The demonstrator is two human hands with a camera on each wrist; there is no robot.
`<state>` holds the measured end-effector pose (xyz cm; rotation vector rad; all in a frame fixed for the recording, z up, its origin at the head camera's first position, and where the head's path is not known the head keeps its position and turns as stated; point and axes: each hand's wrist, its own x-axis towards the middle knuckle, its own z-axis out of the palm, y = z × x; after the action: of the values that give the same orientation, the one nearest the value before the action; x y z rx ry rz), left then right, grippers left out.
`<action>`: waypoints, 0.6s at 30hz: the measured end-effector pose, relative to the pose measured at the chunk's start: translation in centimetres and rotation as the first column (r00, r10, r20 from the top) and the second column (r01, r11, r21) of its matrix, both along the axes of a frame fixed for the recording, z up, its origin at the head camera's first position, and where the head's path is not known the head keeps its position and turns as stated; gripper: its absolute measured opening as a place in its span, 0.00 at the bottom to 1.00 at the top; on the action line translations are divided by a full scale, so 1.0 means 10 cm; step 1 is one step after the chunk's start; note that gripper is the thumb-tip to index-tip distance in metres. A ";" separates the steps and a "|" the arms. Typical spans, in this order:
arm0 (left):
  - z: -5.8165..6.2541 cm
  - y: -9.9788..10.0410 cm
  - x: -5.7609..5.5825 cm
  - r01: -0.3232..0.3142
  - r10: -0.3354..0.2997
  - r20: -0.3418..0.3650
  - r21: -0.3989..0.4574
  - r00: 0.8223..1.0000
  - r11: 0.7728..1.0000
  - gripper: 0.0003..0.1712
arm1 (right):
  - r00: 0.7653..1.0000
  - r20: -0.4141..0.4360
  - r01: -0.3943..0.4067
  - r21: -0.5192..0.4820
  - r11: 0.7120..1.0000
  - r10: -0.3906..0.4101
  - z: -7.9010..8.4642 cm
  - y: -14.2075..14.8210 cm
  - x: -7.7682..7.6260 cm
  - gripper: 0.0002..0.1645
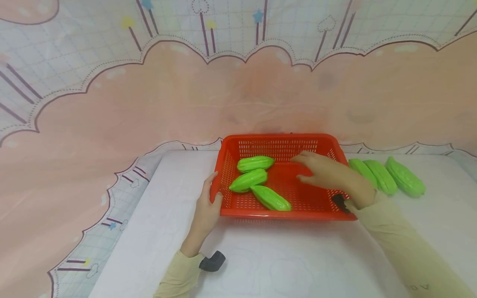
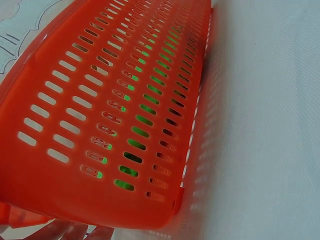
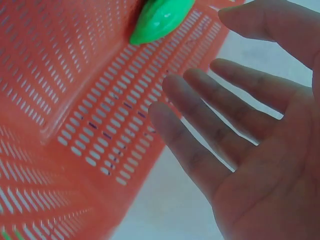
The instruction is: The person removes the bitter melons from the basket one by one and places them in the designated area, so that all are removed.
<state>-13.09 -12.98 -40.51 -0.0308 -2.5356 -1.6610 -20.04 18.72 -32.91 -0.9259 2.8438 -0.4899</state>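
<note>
A red perforated plastic basket (image 1: 287, 214) stands on the white table, holding three bright green bitter melons. One bitter melon (image 1: 255, 164) lies at the back left inside it, another (image 1: 249, 180) just in front, and a third (image 1: 271, 198) slants along the front wall. My left hand (image 1: 209, 203) grips the basket's left rim; in the left wrist view its fingers show only at the bottom edge. Over the right half of the basket hovers my right hand (image 1: 318, 169), holding nothing. In the right wrist view its fingers (image 3: 215, 122) are spread and apart from the melon (image 3: 162, 20).
To the right of the basket, three more bitter melons (image 1: 405, 177) lie side by side on the table (image 1: 283, 256). A patterned pink and white cloth (image 1: 179, 99) rises behind the table. Black bands are on both wrists.
</note>
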 end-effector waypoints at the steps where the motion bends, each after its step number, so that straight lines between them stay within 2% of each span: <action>1: 0.00 0.00 0.00 0.000 0.000 -0.001 0.000 1.000 1.000 0.34 | 1.000 0.008 -0.006 -0.005 1.000 0.006 -0.01 -0.01 -0.01 0.30; 8: 0.01 0.01 0.00 -0.003 0.003 0.000 -0.011 1.000 1.000 0.34 | 0.993 0.111 -0.040 -0.030 0.999 0.043 -0.09 -0.09 -0.06 0.30; 14: 0.02 0.02 0.01 -0.007 0.007 0.003 -0.010 1.000 1.000 0.34 | 0.985 0.144 -0.093 -0.033 0.995 0.097 -0.16 -0.16 -0.12 0.30; 18: 0.02 0.02 0.00 -0.008 0.008 -0.002 -0.010 1.000 1.000 0.34 | 0.974 0.195 -0.109 -0.050 0.993 0.117 -0.19 -0.20 -0.15 0.33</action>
<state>-13.04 -12.78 -40.32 -0.0238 -2.5397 -1.6442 -21.57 16.77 -34.81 -0.9799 2.5968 -0.5899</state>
